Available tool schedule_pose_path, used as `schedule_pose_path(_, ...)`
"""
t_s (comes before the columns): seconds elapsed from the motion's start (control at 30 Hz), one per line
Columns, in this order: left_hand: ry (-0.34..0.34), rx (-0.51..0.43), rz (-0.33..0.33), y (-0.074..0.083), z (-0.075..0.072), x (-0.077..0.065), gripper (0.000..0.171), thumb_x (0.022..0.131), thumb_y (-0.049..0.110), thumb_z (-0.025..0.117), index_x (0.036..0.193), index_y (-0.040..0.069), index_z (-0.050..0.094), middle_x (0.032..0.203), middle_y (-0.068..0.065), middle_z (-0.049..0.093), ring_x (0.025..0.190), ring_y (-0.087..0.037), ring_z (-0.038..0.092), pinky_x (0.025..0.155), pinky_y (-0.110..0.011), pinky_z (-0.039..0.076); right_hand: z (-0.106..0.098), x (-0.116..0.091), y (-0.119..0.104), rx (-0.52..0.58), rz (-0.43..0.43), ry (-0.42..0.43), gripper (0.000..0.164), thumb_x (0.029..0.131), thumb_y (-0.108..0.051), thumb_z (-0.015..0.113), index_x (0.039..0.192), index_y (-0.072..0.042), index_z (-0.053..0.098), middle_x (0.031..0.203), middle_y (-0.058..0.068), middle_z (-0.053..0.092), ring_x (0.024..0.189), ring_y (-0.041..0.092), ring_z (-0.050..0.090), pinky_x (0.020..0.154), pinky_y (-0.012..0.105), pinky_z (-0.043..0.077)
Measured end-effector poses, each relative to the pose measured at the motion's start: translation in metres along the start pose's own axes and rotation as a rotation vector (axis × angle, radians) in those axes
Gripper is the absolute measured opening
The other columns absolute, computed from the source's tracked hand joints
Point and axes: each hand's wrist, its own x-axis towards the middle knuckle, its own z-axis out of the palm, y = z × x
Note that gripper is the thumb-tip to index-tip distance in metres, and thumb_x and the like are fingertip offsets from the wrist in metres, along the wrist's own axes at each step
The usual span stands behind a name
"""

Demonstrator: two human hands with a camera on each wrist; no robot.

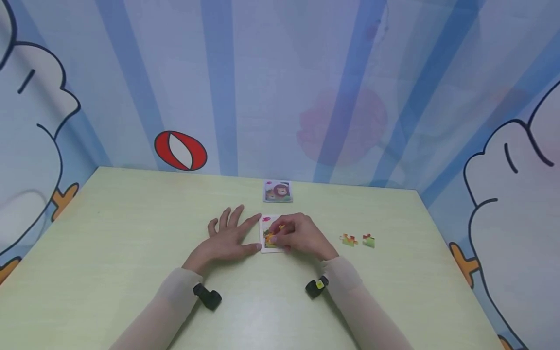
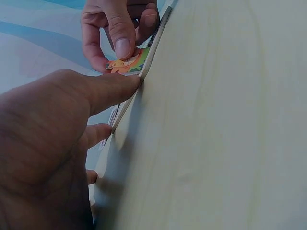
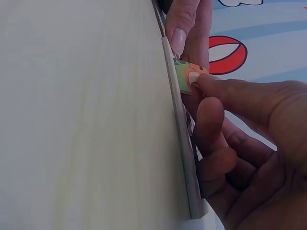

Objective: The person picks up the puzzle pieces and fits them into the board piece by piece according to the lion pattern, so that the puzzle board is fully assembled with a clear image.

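Note:
A small puzzle board (image 1: 269, 251) with a white border and a colourful picture lies flat on the table, its right part hidden by my right hand (image 1: 303, 236). Between thumb and fingertips, that hand pinches an orange and green puzzle piece (image 3: 184, 75), tilted up over the board in both wrist views. My left hand (image 1: 225, 243) rests at the board's left side. Its fingers are spread, with the thumb and index finger touching the edge; the left wrist view shows their tips against the board's thin side (image 2: 156, 45).
Two loose puzzle pieces, one orange and green (image 1: 349, 240) and one red and green (image 1: 369, 241), lie to the right of my right hand. Behind the board is a lion picture card (image 1: 278, 191). A patterned cloth backdrop (image 1: 271, 87) stands along the table's (image 1: 144, 214) far edge.

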Motion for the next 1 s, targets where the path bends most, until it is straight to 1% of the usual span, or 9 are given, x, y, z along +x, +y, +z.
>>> schedule_pose_path(0.17, -0.012, -0.01, 0.008, 0.008, -0.008, -0.005, 0.083, 0.099, 0.057, 0.064, 0.17, 0.032, 0.031, 0.182, -0.02, 0.003, 0.166, -0.052, -0.007, 0.123, -0.081, -0.002, 0.0, -0.001, -0.003, -0.001, -0.004, -0.023, 0.011, 0.095, -0.013, 0.082, 0.105, -0.016, 0.079, 0.093, 0.006, 0.08, 0.064, 0.016, 0.064, 0.06, 0.028, 0.055)
schedule_pose_path(0.23, -0.02, -0.001, 0.004, 0.011, -0.01, -0.006, 0.083, 0.099, 0.055, 0.064, 0.171, 0.031, 0.03, 0.182, -0.02, 0.002, 0.166, -0.052, -0.008, 0.124, -0.08, -0.002, 0.0, -0.002, -0.005, -0.026, -0.022, -0.015, 0.011, 0.095, -0.013, 0.082, 0.104, -0.016, 0.078, 0.092, 0.005, 0.079, 0.066, 0.015, 0.064, 0.06, 0.028, 0.054)
schedule_pose_path(0.33, -0.026, 0.015, 0.001, 0.011, -0.011, -0.007, 0.082, 0.1, 0.053, 0.064, 0.171, 0.03, 0.03, 0.182, -0.02, 0.002, 0.166, -0.052, -0.007, 0.124, -0.081, -0.001, 0.001, -0.001, -0.006, -0.088, -0.063, 0.007, 0.011, 0.094, -0.012, 0.083, 0.102, -0.018, 0.078, 0.091, 0.003, 0.076, 0.073, 0.014, 0.064, 0.067, 0.027, 0.054)
schedule_pose_path(0.43, -0.013, 0.005, 0.002, 0.007, -0.007, -0.004, 0.083, 0.099, 0.053, 0.065, 0.171, 0.03, 0.03, 0.182, -0.019, 0.002, 0.166, -0.051, -0.008, 0.124, -0.08, -0.002, 0.002, 0.0, -0.006, -0.157, -0.092, 0.038, 0.011, 0.093, -0.013, 0.083, 0.101, -0.019, 0.079, 0.092, 0.0, 0.074, 0.082, 0.013, 0.064, 0.077, 0.028, 0.053)
schedule_pose_path(0.47, -0.011, 0.001, 0.001, 0.006, -0.006, -0.004, 0.083, 0.099, 0.054, 0.065, 0.171, 0.03, 0.03, 0.182, -0.019, 0.001, 0.166, -0.051, -0.008, 0.124, -0.08, -0.002, 0.003, 0.0, -0.006, -0.176, -0.09, 0.045, 0.011, 0.094, -0.014, 0.083, 0.102, -0.02, 0.079, 0.093, -0.001, 0.075, 0.085, 0.013, 0.064, 0.081, 0.029, 0.053)
schedule_pose_path(0.57, -0.009, -0.01, 0.003, 0.004, -0.005, -0.004, 0.084, 0.099, 0.054, 0.066, 0.171, 0.031, 0.03, 0.182, -0.019, 0.001, 0.166, -0.051, -0.009, 0.124, -0.08, -0.004, 0.005, 0.001, -0.006, -0.215, -0.088, 0.06, 0.012, 0.094, -0.015, 0.083, 0.104, -0.02, 0.08, 0.096, -0.001, 0.075, 0.09, 0.014, 0.064, 0.086, 0.032, 0.053)
schedule_pose_path(0.67, -0.013, -0.006, -0.001, 0.004, -0.006, -0.005, 0.085, 0.098, 0.054, 0.066, 0.171, 0.03, 0.029, 0.182, -0.019, 0.001, 0.166, -0.051, -0.01, 0.124, -0.08, -0.004, 0.007, 0.001, -0.006, -0.237, -0.084, 0.066, 0.014, 0.094, -0.016, 0.083, 0.107, -0.019, 0.082, 0.098, -0.001, 0.075, 0.092, 0.015, 0.062, 0.087, 0.033, 0.052)
schedule_pose_path(0.8, -0.002, -0.006, -0.001, 0.002, -0.003, -0.004, 0.085, 0.098, 0.054, 0.065, 0.171, 0.031, 0.029, 0.182, -0.019, 0.0, 0.166, -0.051, -0.01, 0.124, -0.079, -0.004, 0.008, 0.003, -0.004, -0.26, -0.085, 0.061, 0.016, 0.094, -0.017, 0.083, 0.11, -0.017, 0.082, 0.098, -0.001, 0.074, 0.092, 0.015, 0.06, 0.086, 0.033, 0.05)
schedule_pose_path(1.0, 0.009, -0.015, 0.003, 0.001, -0.001, -0.002, 0.085, 0.098, 0.056, 0.065, 0.171, 0.031, 0.03, 0.183, -0.018, 0.002, 0.166, -0.05, -0.008, 0.124, -0.079, -0.004, 0.008, 0.003, -0.002, -0.296, -0.099, 0.069, 0.019, 0.093, -0.017, 0.084, 0.111, -0.016, 0.078, 0.093, 0.0, 0.066, 0.089, 0.016, 0.055, 0.083, 0.032, 0.045)
